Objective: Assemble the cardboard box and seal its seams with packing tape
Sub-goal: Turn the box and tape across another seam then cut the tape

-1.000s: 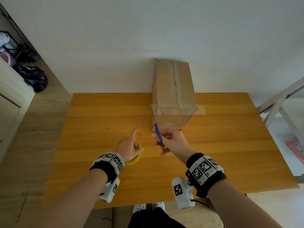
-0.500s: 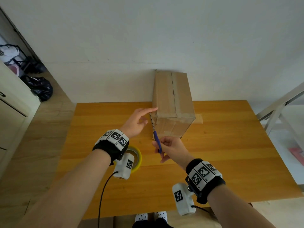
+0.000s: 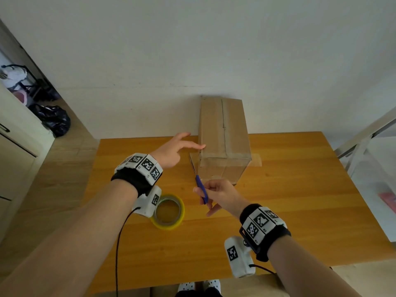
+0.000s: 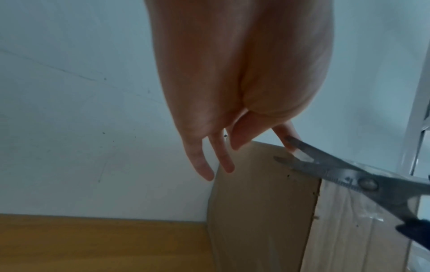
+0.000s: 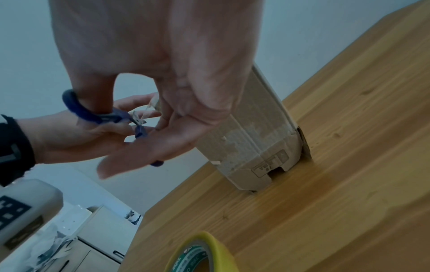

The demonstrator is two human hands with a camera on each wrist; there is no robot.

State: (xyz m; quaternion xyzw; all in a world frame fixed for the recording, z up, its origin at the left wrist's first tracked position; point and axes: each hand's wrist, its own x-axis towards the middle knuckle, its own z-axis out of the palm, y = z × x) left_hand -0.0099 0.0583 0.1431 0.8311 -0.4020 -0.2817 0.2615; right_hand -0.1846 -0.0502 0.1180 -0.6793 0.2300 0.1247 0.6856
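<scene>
A tall cardboard box [image 3: 222, 136] stands on the wooden table [image 3: 300, 211] against the wall. Clear tape runs over its near top edge and sticks out on both sides. My left hand [image 3: 196, 140] reaches to the box's upper left corner with fingers extended, one fingertip touching it. My right hand [image 3: 205, 194] grips blue-handled scissors [image 3: 200, 185]. In the left wrist view their blades [image 4: 325, 169] stand apart at the tape end beside the box [image 4: 263, 202]. The yellow tape roll [image 3: 169, 211] lies flat near the front, under my left wrist.
A white wall rises directly behind the box. A white metal frame [image 3: 364, 142] stands off the table's right edge. Cabinets [image 3: 17, 159] and a black bag [image 3: 53, 121] are on the floor to the left. A cable [image 3: 117, 243] hangs from my left wrist.
My left hand lifted off the tape roll and moved up and right to the box's top left corner. The right hand kept the scissors near the box's left edge.
</scene>
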